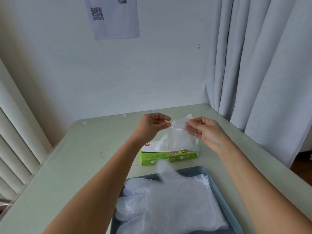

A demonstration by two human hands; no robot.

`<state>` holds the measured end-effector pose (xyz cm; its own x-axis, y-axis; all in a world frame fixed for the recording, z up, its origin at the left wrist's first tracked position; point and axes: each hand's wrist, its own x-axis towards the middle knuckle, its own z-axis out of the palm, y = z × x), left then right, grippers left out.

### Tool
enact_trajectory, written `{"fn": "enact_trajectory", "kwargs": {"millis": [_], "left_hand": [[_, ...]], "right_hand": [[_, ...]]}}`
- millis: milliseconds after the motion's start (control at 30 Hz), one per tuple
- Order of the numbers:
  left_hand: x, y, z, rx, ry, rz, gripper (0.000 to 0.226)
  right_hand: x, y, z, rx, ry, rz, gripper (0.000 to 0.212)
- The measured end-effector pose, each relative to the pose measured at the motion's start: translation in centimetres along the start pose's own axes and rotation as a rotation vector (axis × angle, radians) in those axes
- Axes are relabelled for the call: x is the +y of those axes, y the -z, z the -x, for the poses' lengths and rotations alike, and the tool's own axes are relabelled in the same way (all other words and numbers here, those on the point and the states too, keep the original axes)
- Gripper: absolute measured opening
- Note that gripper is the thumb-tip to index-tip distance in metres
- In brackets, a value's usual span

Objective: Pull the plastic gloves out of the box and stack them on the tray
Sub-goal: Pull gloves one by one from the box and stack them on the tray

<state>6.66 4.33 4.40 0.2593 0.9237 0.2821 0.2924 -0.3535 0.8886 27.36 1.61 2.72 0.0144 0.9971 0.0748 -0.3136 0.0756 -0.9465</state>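
1. Overhead, both hands pinch one clear glove (177, 132): left hand (152, 126), right hand (206, 130).
2. Its lower end trails into the green box (168, 157) (top opening).
3. Stacked gloves (170, 203) lie on the grey tray (224, 200).

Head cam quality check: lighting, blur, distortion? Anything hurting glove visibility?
Head view: soft, even daylight, no hard shadows or glare; wide-angle bowing along the table edge and blinds; clear glove pinched by left hand and right hand is low-contrast against the pale tabletop; raised glove finger over the tray looks smeared.
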Motion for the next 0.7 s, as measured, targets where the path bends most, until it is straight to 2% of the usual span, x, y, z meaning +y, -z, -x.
{"fn": "enact_trajectory", "kwargs": {"millis": [133, 233, 267, 300, 333, 367, 433, 467, 500, 533, 600, 633, 700], "left_hand": [[0.1, 0.4, 0.5, 0.021, -0.023, -0.033, 0.003], [0.1, 1.1, 0.8, 0.038, -0.001, 0.055, 0.007], [0.0, 1.4, 0.9, 0.028, 0.014, 0.080, 0.007], [-0.2, 1.6, 1.0, 0.017, 0.030, 0.100, 0.008], [-0.4, 1.7, 1.1, 0.007, 0.045, 0.114, 0.009], [-0.6, 1.7, 1.1, -0.002, 0.059, 0.119, 0.011], [-0.8, 1.5, 1.2, -0.021, 0.079, 0.140, 0.013], [-0.7, 1.4, 1.3, -0.031, 0.083, 0.165, 0.013], [-0.6, 1.3, 1.3, -0.040, 0.082, 0.195, 0.012], [-0.4, 1.1, 1.3, -0.045, 0.076, 0.223, 0.011], [-0.1, 1.0, 1.4, -0.047, 0.061, 0.263, 0.011], [0.0, 1.0, 1.4, -0.045, 0.050, 0.282, 0.010], [0.2, 1.2, 1.5, -0.031, 0.030, 0.317, 0.010]], "right_hand": [[1.6, 0.8, -1.5, 0.278, 0.035, 0.138, 0.012], [2.9, 1.9, -2.9, 0.403, 0.009, 0.244, 0.017], [3.3, 2.3, -3.2, 0.420, -0.017, 0.346, 0.016], [3.5, 2.4, -3.3, 0.443, -0.020, 0.546, 0.012], [3.5, 2.3, -3.1, 0.480, 0.053, 0.779, 0.011], [3.4, 2.0, -2.8, 0.504, 0.224, 0.960, 0.019], [3.3, 0.6, -1.7, 0.383, 0.633, 1.067, 0.028], [3.4, -0.2, -1.2, 0.216, 0.687, 1.050, 0.026], [3.6, -1.0, -0.8, 0.027, 0.610, 1.039, 0.024], [3.8, -1.7, -0.4, -0.138, 0.431, 1.057, 0.023], [5.0, -1.6, -0.4, -0.328, 0.086, 1.172, 0.016], [5.4, -1.3, -0.6, -0.370, 0.026, 1.235, 0.010], [5.6, -1.0, -0.5, -0.448, 0.025, 1.315, 0.022]]}}
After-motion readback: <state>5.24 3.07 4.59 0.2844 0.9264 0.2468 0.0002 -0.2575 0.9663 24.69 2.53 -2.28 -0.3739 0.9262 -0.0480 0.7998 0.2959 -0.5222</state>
